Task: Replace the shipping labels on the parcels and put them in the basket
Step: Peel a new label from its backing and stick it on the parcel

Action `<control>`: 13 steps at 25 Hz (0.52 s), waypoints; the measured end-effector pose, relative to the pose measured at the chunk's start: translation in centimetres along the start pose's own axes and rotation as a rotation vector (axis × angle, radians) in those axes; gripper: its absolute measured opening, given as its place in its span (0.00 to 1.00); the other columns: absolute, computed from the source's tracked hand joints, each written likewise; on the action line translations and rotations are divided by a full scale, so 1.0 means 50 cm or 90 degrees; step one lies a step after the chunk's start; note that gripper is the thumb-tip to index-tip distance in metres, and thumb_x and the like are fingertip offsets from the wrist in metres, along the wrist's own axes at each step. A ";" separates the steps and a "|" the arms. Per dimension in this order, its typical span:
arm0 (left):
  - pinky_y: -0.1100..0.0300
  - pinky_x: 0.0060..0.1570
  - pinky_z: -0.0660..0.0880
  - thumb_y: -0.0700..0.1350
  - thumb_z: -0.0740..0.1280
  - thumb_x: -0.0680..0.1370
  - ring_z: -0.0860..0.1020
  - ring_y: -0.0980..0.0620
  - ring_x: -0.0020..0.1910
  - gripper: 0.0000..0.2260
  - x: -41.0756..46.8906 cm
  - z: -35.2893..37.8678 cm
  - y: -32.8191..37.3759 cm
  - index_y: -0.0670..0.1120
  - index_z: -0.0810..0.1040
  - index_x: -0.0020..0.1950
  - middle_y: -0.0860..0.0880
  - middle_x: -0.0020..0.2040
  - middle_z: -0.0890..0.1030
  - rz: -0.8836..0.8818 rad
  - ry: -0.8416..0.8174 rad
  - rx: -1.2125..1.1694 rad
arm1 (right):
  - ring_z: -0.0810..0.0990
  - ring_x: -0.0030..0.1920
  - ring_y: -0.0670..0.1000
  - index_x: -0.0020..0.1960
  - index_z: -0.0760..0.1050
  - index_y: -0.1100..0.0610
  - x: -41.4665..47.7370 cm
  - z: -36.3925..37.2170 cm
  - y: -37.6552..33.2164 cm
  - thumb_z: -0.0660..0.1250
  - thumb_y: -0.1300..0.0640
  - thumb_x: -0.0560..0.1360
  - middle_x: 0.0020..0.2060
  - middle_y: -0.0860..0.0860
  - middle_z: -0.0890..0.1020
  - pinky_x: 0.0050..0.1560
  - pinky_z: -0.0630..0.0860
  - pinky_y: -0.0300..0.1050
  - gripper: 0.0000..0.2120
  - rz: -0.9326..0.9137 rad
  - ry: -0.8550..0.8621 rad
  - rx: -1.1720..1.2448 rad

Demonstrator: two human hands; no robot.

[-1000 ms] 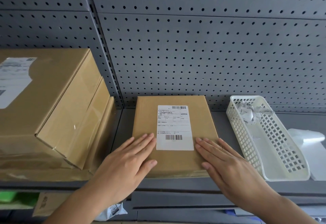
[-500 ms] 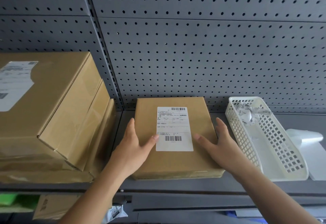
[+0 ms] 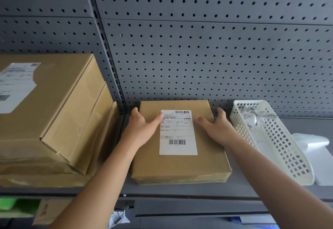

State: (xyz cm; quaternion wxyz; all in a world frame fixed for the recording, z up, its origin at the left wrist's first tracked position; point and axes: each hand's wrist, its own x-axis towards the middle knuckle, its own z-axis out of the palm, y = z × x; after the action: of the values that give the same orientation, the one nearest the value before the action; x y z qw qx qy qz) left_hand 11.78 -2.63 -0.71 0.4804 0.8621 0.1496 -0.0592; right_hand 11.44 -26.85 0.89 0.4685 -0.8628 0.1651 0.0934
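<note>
Our left hand and right hand clamp the parcel by its sides at 12 o'clock, thumbs on top flanking a smooth white label; we judge relabelling done and removal next, calling for a level two-handed lift clear of the grey shelf. It lies there before pegboard, larger boxes at 9 o'clock, a scrap-filled white basket at 3.
</note>
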 end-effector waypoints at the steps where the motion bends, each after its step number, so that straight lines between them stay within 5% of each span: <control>1: 0.43 0.74 0.65 0.72 0.66 0.73 0.65 0.44 0.77 0.50 0.011 0.003 0.006 0.47 0.46 0.83 0.48 0.81 0.61 -0.006 -0.003 0.018 | 0.72 0.65 0.54 0.80 0.46 0.55 0.009 0.003 -0.005 0.68 0.37 0.73 0.73 0.53 0.68 0.56 0.68 0.44 0.47 0.002 0.001 0.002; 7: 0.44 0.71 0.68 0.70 0.72 0.69 0.66 0.44 0.76 0.56 0.027 0.018 0.006 0.46 0.43 0.83 0.45 0.81 0.59 -0.007 -0.037 0.117 | 0.73 0.66 0.55 0.79 0.47 0.51 0.028 0.027 0.003 0.74 0.32 0.64 0.71 0.53 0.69 0.63 0.74 0.54 0.55 -0.017 -0.035 -0.040; 13: 0.47 0.77 0.62 0.66 0.82 0.58 0.60 0.50 0.79 0.73 0.030 -0.024 -0.018 0.53 0.26 0.78 0.51 0.83 0.54 -0.017 -0.197 0.060 | 0.68 0.72 0.52 0.76 0.28 0.40 0.022 -0.014 0.010 0.81 0.35 0.54 0.77 0.49 0.58 0.67 0.71 0.50 0.72 -0.043 -0.179 -0.111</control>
State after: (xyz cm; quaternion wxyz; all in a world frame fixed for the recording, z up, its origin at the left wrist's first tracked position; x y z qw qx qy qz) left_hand 12.85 -0.88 -1.16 0.4557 0.8623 0.0822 -0.2049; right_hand 12.27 -27.90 0.53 0.4131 -0.8838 0.0600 0.2115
